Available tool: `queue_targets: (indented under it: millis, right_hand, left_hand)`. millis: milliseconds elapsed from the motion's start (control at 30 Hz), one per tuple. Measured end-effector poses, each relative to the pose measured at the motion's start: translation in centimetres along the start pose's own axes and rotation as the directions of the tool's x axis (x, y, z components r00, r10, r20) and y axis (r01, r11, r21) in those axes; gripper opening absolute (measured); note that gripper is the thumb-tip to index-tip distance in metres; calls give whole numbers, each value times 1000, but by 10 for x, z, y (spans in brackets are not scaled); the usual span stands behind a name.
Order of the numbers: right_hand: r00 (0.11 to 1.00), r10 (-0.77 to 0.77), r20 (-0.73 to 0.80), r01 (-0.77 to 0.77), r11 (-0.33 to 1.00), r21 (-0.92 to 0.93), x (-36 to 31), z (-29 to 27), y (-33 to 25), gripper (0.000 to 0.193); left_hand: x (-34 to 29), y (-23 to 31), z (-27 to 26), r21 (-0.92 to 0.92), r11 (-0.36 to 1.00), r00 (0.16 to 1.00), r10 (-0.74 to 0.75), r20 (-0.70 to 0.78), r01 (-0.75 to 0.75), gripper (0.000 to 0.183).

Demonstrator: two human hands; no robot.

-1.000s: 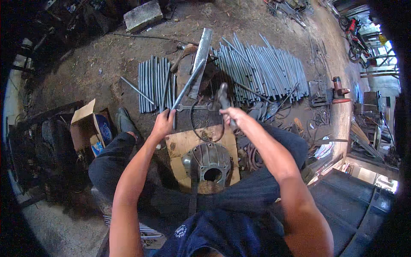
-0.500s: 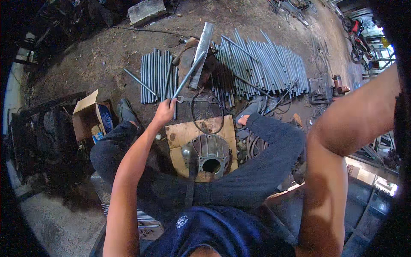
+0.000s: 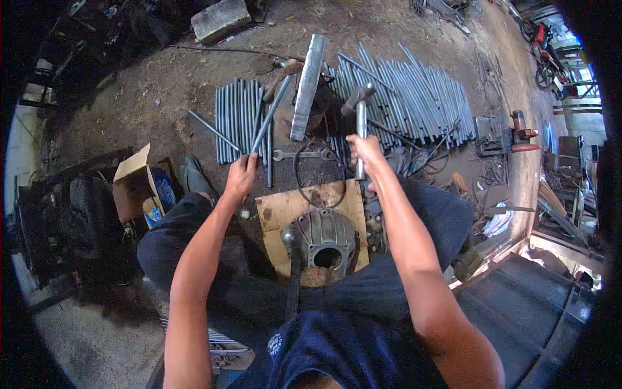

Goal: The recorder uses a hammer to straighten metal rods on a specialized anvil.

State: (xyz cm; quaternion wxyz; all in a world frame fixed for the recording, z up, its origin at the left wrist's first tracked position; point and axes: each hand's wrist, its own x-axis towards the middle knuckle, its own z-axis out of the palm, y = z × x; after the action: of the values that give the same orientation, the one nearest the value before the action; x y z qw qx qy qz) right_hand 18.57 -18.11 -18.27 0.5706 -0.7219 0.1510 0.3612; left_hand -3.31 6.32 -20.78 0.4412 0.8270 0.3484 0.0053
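Observation:
My left hand [image 3: 241, 174] is closed around the lower end of a metal rod [image 3: 273, 114], which slants up to the right, left of a thick flat metal bar [image 3: 307, 91]. That bar lies tilted over a dark block [image 3: 317, 115], mostly hidden beneath it. In my right hand [image 3: 365, 153] is a hammer [image 3: 361, 117], its metal handle gripped and its dark head up, right of the bar. Many similar rods lie in a small pile [image 3: 234, 120] near my left hand and a larger pile [image 3: 414, 97] beyond the hammer.
Between my legs a metal housing [image 3: 322, 235] with a round opening sits on cardboard [image 3: 272, 223]. A wrench [image 3: 301, 155] and a loop of black cable [image 3: 297, 178] lie just beyond. An open carton [image 3: 133, 188] stands left; a concrete block [image 3: 220, 21] lies at the far left.
My right hand, out of view before, has come down into view with the hammer. My left hand has shifted left and slightly nearer, moving the rod away from the flat bar.

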Motion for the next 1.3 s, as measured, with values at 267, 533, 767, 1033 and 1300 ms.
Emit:
queue_targets:
  millis: [267, 533, 767, 1033, 1300]
  right_hand:
    - [964, 206, 166, -200, 978, -51, 47, -28, 204, 22]
    - [972, 217, 87, -114, 766, -632, 63, -20, 285, 26]
    - [940, 339, -39, -305, 782, -544, 126, -70, 347, 35]
    - [919, 390, 57, -304, 793, -528, 104, -38, 351, 27]
    - [744, 653, 141, -604, 748, -275, 83, -32, 322, 19]
  left_hand:
    - [-11, 52, -27, -252, 965, 997, 68, -21, -71, 44]
    - [-13, 86, -69, 42, 960, 948, 279, -152, -276, 38]
    - [-12, 88, -39, 5, 945, 933, 324, -154, -327, 31]
    - [-10, 57, -29, 163, 961, 966, 241, -92, -224, 34]
    - [-8, 35, -18, 115, 989, 995, 93, -22, -90, 39]
